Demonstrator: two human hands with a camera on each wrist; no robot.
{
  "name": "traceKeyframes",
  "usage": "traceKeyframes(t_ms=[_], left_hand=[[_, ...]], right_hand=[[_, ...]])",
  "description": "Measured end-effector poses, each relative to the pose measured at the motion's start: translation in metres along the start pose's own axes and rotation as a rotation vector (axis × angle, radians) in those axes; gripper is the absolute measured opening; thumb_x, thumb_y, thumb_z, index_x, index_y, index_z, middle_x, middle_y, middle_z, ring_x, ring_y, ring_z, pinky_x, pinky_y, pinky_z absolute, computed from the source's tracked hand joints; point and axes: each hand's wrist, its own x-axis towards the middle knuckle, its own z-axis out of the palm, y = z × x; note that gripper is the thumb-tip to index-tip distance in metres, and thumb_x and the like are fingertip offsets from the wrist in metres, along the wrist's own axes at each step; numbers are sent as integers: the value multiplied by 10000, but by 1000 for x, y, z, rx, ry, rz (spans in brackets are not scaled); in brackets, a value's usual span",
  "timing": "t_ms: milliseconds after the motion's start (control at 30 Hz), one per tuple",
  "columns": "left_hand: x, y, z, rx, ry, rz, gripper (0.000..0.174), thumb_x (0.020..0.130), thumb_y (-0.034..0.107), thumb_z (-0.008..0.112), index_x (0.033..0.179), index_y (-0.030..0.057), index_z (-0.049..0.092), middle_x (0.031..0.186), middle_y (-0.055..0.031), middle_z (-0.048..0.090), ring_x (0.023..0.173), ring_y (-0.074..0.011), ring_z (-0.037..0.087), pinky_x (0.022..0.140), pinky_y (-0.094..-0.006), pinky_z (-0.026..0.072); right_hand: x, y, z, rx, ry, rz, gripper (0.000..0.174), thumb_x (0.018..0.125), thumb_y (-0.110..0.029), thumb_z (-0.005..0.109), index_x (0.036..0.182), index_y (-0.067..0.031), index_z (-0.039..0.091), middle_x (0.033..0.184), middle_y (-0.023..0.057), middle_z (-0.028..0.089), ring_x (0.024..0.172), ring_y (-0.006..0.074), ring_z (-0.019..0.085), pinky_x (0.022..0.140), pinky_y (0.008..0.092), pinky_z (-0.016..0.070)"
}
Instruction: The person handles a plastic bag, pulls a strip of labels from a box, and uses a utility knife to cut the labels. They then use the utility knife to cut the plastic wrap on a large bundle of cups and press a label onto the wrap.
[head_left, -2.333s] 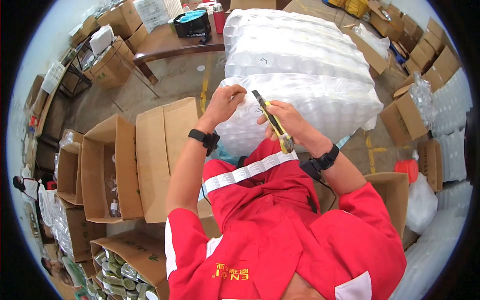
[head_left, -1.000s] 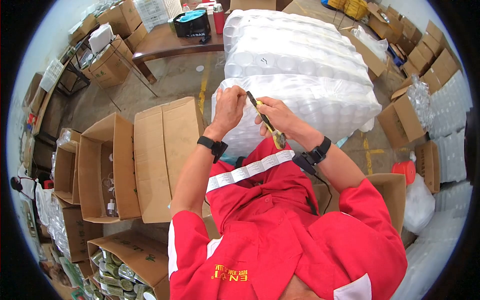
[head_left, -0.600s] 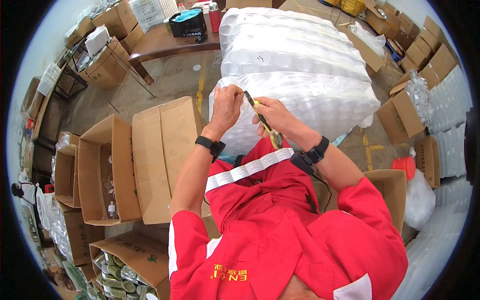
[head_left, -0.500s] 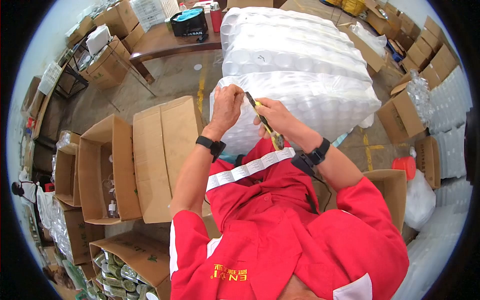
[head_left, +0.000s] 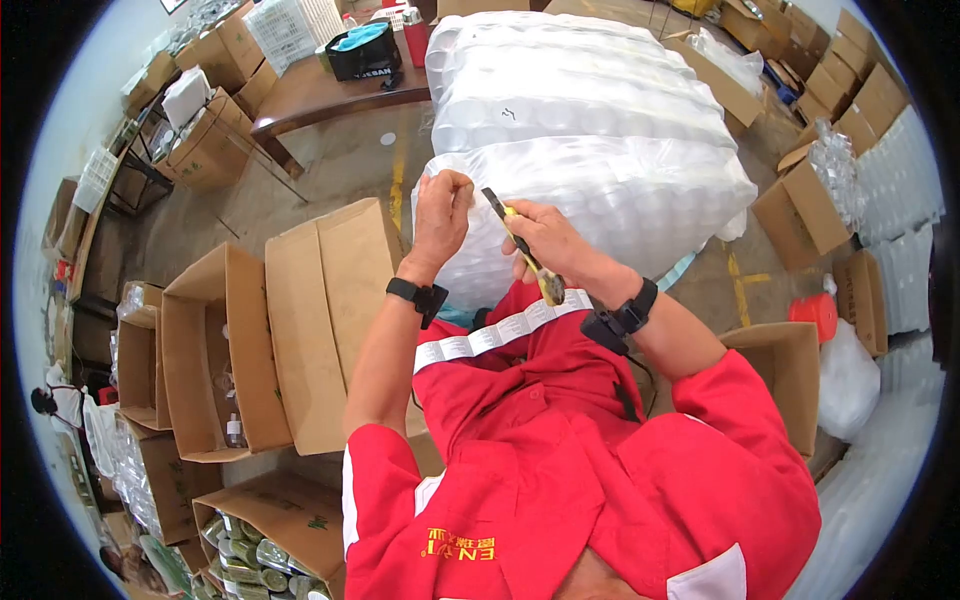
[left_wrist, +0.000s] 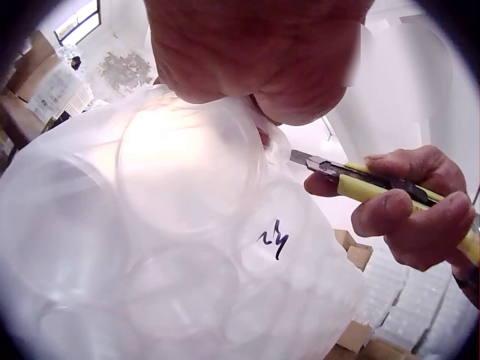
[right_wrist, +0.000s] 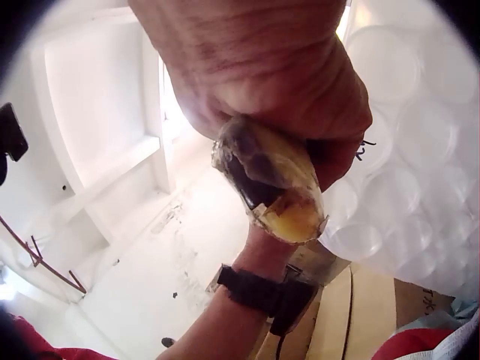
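My right hand point(head_left: 548, 238) grips a yellow and black utility knife point(head_left: 527, 250) with its blade out, pointing toward the left hand. In the left wrist view the knife's blade point(left_wrist: 309, 159) is close beside the clear plastic wrap point(left_wrist: 172, 172). My left hand point(head_left: 440, 222) pinches the wrap at the near left corner of a large pack of round clear containers point(head_left: 620, 190); its fingertips are mostly hidden. A handwritten mark point(left_wrist: 274, 240) shows on the wrap. The right wrist view shows the knife's worn, taped butt end point(right_wrist: 281, 195) below the palm.
A strip of printed white labels point(head_left: 500, 333) lies across the red trouser legs. Open cardboard boxes point(head_left: 205, 370) stand at the left, one holding green-filled jars point(head_left: 245, 560). A wooden table point(head_left: 330, 100) is at the back left, and another open box point(head_left: 775, 385) is at the right.
My left hand has shifted slightly left, leaving a small gap between its fingers and the blade, which overlapped them half a second ago. The right hand keeps its grip on the utility knife.
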Motion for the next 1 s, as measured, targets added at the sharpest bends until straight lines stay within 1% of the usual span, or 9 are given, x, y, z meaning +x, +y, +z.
traceKeyframes(t_ms=[67, 200, 267, 300, 367, 467, 667, 733, 1000], left_hand=[[1, 1, 2, -27, 11, -38, 69, 989, 81, 640, 981, 17, 613, 850, -113, 642, 844, -275, 619, 806, -381, 494], [-3, -1, -3, 6, 13, 5, 64, 990, 74, 633, 982, 14, 611, 834, -112, 644, 831, -277, 621, 802, -379, 500], [-3, -1, -5, 54, 5, 34, 77, 1003, 83, 624, 982, 11, 609, 824, -100, 652, 815, -227, 628, 780, -356, 510], [0, -4, -3, 53, 6, 36, 77, 1003, 83, 624, 982, 11, 609, 824, -100, 652, 815, -227, 628, 780, -356, 510], [-1, -9, 1, -82, 30, -111, 104, 1023, 101, 611, 986, 4, 604, 820, -80, 653, 799, -171, 625, 760, -322, 510], [-3, -10, 2, -67, 21, -67, 134, 1036, 120, 607, 989, -4, 599, 829, -68, 652, 790, -139, 620, 752, -305, 508], [-5, -14, 1, -113, 28, -119, 135, 1042, 123, 597, 1009, -8, 593, 835, -57, 650, 801, -133, 615, 760, -302, 511], [-2, -13, 0, -93, 30, -112, 129, 1043, 120, 595, 1010, -5, 592, 838, -53, 647, 802, -128, 608, 760, -299, 509], [-3, -11, 3, -167, 53, -162, 105, 1054, 109, 577, 1026, 8, 581, 877, -35, 623, 821, -113, 584, 761, -282, 497]], right_hand=[[3, -1, 0, 13, -9, -17, 467, 1043, -235, 470, 1475, -60, 498, 897, 109, 649, 550, 175, 652, 464, 316, 540], [6, 6, 6, -11, -15, -17, 473, 1045, -232, 464, 1483, -54, 486, 913, 114, 649, 550, 176, 653, 460, 319, 537], [-3, 10, 7, -32, -18, -9, 475, 1046, -232, 461, 1484, -49, 480, 918, 115, 648, 556, 176, 655, 459, 317, 536], [-7, 11, 5, -18, -37, 26, 473, 1047, -233, 461, 1480, -43, 478, 917, 115, 648, 552, 175, 653, 456, 314, 536], [-15, 18, 6, 4, -52, 68, 472, 1048, -235, 461, 1477, -38, 476, 917, 116, 648, 548, 175, 652, 454, 312, 535], [-14, 18, 2, 55, 27, -19, 470, 1050, -238, 466, 1472, -31, 474, 906, 115, 647, 543, 174, 651, 450, 309, 535], [-6, 12, 0, 8, -18, -68, 480, 1071, -240, 462, 1506, -37, 443, 898, 93, 657, 544, 149, 655, 452, 277, 546], [-8, 12, 2, 19, 4, -70, 475, 1050, -239, 470, 1480, -38, 470, 901, 107, 646, 542, 166, 648, 456, 311, 540], [-11, 9, 6, 24, 10, -111, 484, 1039, -224, 478, 1478, -21, 465, 889, 106, 653, 550, 175, 652, 462, 314, 541]])
